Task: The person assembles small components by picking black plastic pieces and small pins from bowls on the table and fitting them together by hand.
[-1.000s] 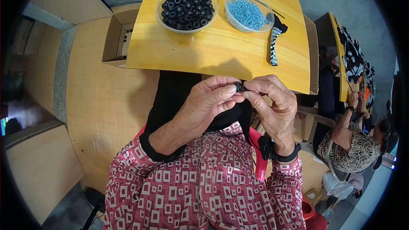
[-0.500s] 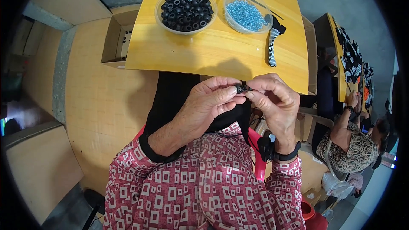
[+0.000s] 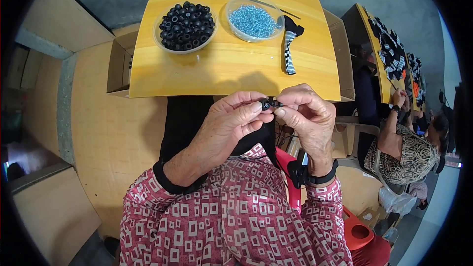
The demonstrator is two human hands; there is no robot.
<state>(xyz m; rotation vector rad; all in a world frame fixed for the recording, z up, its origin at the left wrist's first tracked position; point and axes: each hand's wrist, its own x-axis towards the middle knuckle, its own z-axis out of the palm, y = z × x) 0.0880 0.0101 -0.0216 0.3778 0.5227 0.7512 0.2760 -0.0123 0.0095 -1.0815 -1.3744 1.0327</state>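
Showing more plainly than a moment ago in the pinch of the left hand (image 3: 224, 119), a black bead (image 3: 266, 104) is held just short of the table's (image 3: 308, 87) near edge; immediately right, a small black piece (image 3: 277, 103) is gripped by the right hand (image 3: 311, 117), handling apparently unfinished.

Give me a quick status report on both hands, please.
Left hand pinching small round black piece. Right hand pinching small dark piece beside it. Nothing visibly blocking; black bead bowl farther off.
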